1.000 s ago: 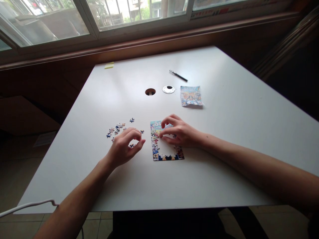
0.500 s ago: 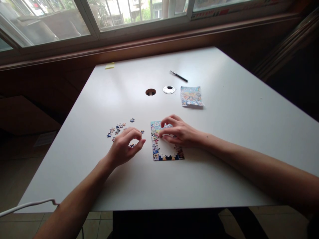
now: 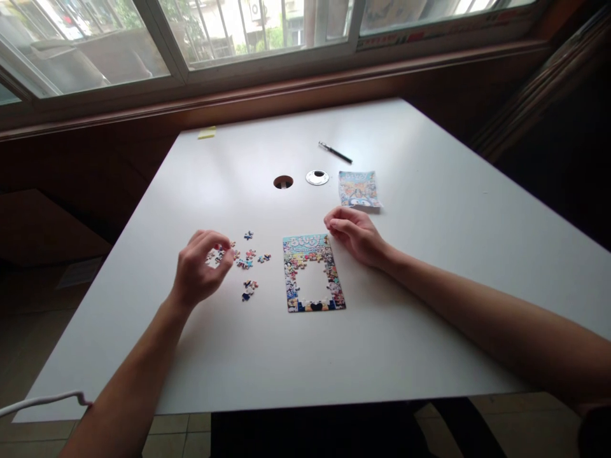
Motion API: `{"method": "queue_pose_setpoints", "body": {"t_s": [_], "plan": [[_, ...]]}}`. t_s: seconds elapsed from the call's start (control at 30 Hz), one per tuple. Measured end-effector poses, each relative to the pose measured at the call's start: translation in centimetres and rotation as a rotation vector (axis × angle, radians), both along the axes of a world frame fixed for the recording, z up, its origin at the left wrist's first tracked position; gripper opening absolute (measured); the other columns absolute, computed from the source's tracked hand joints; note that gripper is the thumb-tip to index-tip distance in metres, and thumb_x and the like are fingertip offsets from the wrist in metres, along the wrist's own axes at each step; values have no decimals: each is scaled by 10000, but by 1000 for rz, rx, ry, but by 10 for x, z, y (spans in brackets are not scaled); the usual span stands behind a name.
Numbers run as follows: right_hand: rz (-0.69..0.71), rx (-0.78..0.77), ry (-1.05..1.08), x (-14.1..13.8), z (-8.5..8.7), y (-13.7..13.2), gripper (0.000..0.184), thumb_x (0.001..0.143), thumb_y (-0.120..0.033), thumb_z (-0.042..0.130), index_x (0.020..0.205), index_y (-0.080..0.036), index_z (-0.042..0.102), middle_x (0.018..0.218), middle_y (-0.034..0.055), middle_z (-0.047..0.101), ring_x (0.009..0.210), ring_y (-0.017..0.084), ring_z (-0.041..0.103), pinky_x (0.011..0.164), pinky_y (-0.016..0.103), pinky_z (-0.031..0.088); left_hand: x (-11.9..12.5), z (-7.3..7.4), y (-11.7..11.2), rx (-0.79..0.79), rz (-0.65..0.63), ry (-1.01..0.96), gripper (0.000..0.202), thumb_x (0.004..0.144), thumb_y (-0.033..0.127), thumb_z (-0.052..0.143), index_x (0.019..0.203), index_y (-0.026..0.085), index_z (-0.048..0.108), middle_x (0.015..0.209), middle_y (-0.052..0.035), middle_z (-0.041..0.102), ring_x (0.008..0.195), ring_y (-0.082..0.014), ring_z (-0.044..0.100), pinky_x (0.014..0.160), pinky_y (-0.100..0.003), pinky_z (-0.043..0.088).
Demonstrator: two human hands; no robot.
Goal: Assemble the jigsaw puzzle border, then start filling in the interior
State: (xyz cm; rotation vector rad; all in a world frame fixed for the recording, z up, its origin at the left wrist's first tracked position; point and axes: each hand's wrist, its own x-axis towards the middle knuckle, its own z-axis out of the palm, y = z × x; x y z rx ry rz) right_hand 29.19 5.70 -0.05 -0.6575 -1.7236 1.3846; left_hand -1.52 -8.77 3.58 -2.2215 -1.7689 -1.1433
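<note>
A partly assembled jigsaw puzzle (image 3: 292, 270) lies flat in front of me, its colourful border joined around an open white middle. To its left, loose puzzle pieces (image 3: 249, 290) are scattered on the table. My left hand (image 3: 199, 267) is over the left part of these pieces, thumb and index finger curled together in a pinch and covering some of them. Whether a piece sits between the fingertips is unclear. Just past the puzzle's upper right corner is my right hand (image 3: 357, 236), its fingers folded in and pressed together. What they hold, if anything, is hidden.
Behind the puzzle lies a crumpled printed packet (image 3: 358, 188), with a black pen (image 3: 335, 152) farther back. A round cable hole (image 3: 283, 182) and its metal cover (image 3: 317, 177) are nearby. A yellow sticky note (image 3: 207, 132) is at the far left edge. A white cable (image 3: 42, 402) crosses the near left corner.
My right hand has lifted off the puzzle to its upper right, and its fingers have closed. My left hand has moved left, uncovering several loose pieces. The view has shifted slightly.
</note>
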Motion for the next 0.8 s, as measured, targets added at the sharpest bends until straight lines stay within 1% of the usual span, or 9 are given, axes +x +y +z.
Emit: {"method": "queue_pose_setpoints", "body": {"t_s": [0.1, 0.2, 0.3, 0.5, 0.63, 0.8], "plan": [[4, -82, 66, -1, -3, 3, 151, 857, -327, 566, 767, -211, 532, 728, 8, 485, 652, 134, 407, 594, 301, 359, -17, 0, 4, 8, 100, 13, 76, 783, 139, 604, 763, 210, 584, 741, -10, 615, 739, -190, 539, 734, -343, 464], [1, -124, 94, -1, -2, 3, 128, 834, -299, 570, 755, -211, 523, 720, 8, 475, 648, 134, 405, 600, 309, 361, -24, -3, 5, -19, 123, 22, 104, 741, 104, 584, 737, 209, 580, 741, -9, 601, 742, -194, 532, 727, -339, 452], [-1, -154, 119, -2, 1, 2, 118, 822, -280, 575, 744, -208, 525, 714, 7, 472, 647, 132, 407, 608, 313, 363, -24, -3, 6, -22, 125, 16, 119, 722, 87, 572, 718, 206, 569, 729, -5, 585, 725, -187, 522, 710, -331, 442], [-6, -264, 198, -2, 4, 2, 125, 762, -262, 644, 692, -199, 561, 692, 9, 492, 642, 129, 407, 605, 312, 356, -25, -3, 6, -30, 154, 4, 158, 708, 44, 544, 715, 199, 570, 732, -1, 589, 689, -165, 518, 674, -306, 437], [-2, -271, 199, -1, 2, 3, 119, 777, -249, 643, 699, -198, 570, 697, 7, 494, 652, 130, 422, 616, 312, 359, -26, -4, 6, -45, 152, -5, 198, 692, 11, 507, 731, 193, 575, 755, 4, 601, 669, -146, 520, 644, -275, 431], [17, -317, 252, 0, 0, 2, 97, 789, -194, 640, 697, -190, 607, 702, 7, 507, 668, 125, 429, 633, 301, 343, -24, 0, 5, -50, 159, 17, 208, 695, 0, 487, 735, 182, 579, 762, 2, 604, 672, -134, 531, 655, -258, 443]]}}
